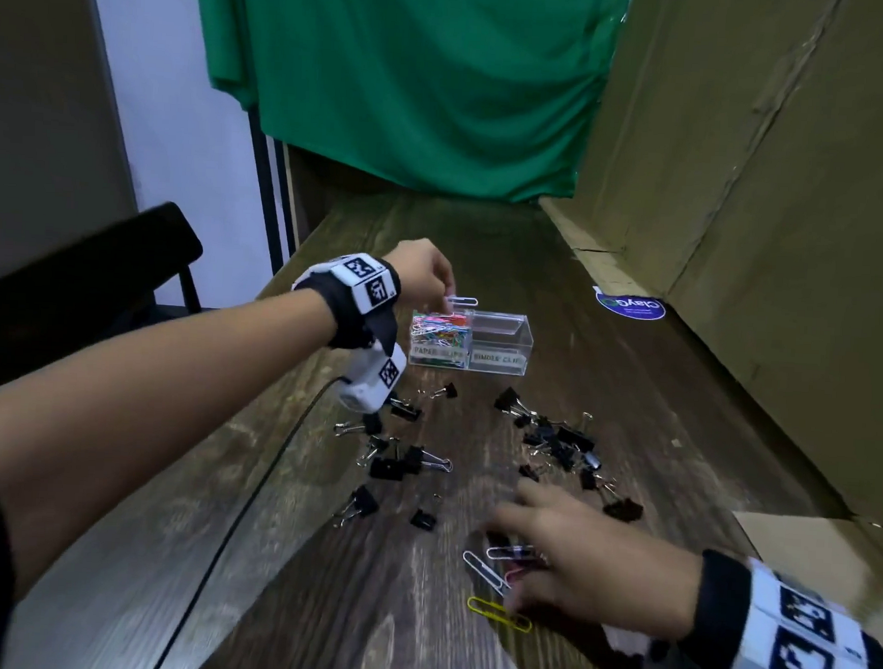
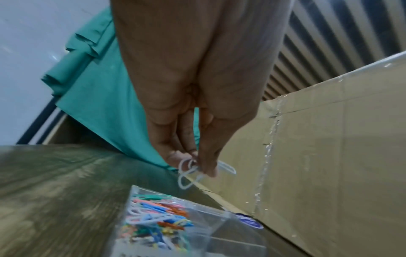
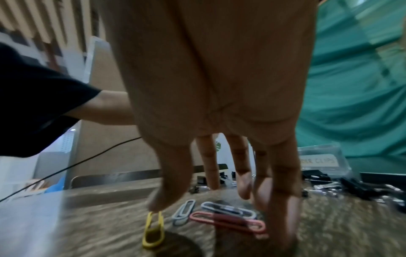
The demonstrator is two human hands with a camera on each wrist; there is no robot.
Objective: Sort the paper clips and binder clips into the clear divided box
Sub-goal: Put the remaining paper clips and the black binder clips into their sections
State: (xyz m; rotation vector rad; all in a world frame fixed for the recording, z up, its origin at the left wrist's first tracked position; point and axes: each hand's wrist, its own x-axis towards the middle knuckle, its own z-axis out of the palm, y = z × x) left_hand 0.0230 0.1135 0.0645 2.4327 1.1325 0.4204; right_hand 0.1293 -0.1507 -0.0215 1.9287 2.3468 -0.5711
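Note:
The clear divided box (image 1: 500, 337) stands mid-table; its left cell, labelled paper clips, holds a heap of coloured paper clips (image 1: 442, 326), and the right cell looks bare. My left hand (image 1: 425, 272) hovers above the left cell and pinches white paper clips (image 1: 461, 301) (image 2: 189, 171). My right hand (image 1: 586, 551) is spread over loose paper clips near the front: a yellow one (image 1: 499, 613) (image 3: 153, 231), a white one (image 1: 483, 569) (image 3: 228, 209), a pink one (image 3: 228, 220). Its thumb tip touches the yellow clip and the fingers hold nothing. Black binder clips (image 1: 556, 440) lie scattered between box and hands.
A tall cardboard wall (image 1: 743, 196) runs along the table's right side, with a blue sticker (image 1: 630, 306) at its foot. Green cloth (image 1: 417, 77) hangs at the back. A black cable (image 1: 246, 508) crosses the table's left part. A dark chair (image 1: 101, 255) stands left.

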